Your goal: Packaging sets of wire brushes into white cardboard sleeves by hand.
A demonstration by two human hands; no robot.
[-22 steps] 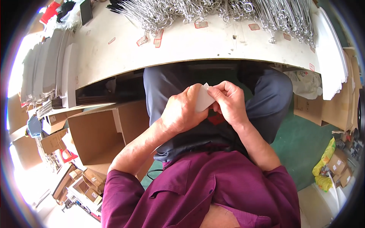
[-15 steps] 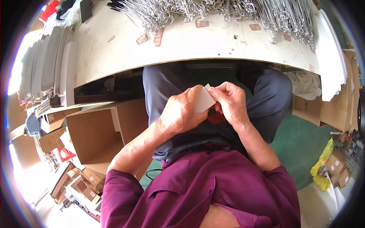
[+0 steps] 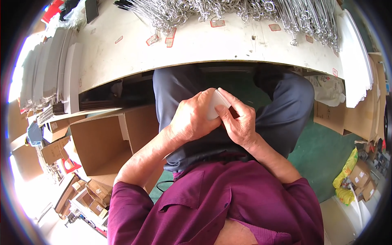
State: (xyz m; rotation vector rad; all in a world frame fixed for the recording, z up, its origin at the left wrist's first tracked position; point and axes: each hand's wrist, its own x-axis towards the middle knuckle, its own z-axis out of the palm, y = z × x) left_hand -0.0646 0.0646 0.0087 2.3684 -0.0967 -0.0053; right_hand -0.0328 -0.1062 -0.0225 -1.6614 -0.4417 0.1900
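Note:
Above my lap, my left hand (image 3: 191, 117) is wrapped around a small flat white piece (image 3: 215, 105), perhaps a small box or a stack of cards. Its left part is hidden in my palm. From the other side my right hand (image 3: 242, 123) grips the same piece, with the thumb lying on its face and the fingers along its far right edge. Both hands are close together, just short of the table's front edge.
Across the white table (image 3: 196, 47) lie many thin metal rods with ring ends (image 3: 196, 12). White sheet stacks stand at the left (image 3: 49, 69) and right (image 3: 353, 57). An open cardboard box (image 3: 102, 143) is to my left; a yellow bag (image 3: 346, 173) lies at the right.
My right hand has shifted slightly left, from pinching the white piece's upper right corner to holding its face and edge. My left hand stays almost in place.

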